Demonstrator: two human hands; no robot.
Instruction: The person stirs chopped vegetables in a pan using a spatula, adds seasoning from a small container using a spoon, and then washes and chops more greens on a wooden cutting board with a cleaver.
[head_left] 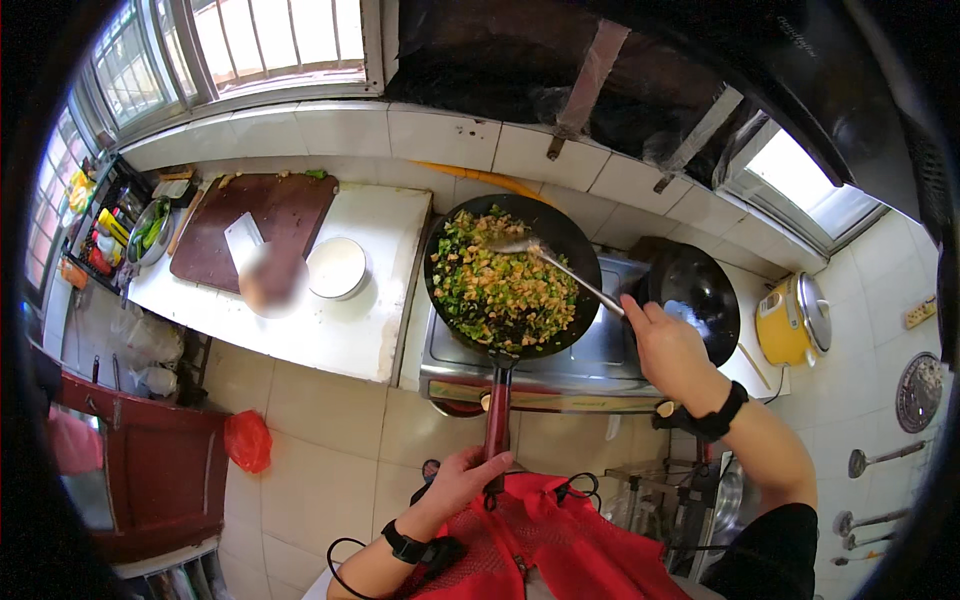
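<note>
My left hand (460, 485) is closed round the end of the dark red handle of a black wok (580, 240). The wok sits over the left side of the gas stove (620, 345). Inside it lies a mix of chopped green vegetables and small light brown pieces (500, 285). My right hand (675, 345) grips the upper end of a long metal spatula (580, 283), to the right of the wok. The spatula's head rests among the chopped food, partly covered by it. Both wrists wear dark bands.
A second black wok (705, 300) stands on the right burner, beside a yellow rice cooker (788, 320). Left on the white counter (385, 270) are a brown cutting board (215, 215), a cleaver (243, 238) and a white bowl (337, 267). Metal utensils (885, 457) hang at right.
</note>
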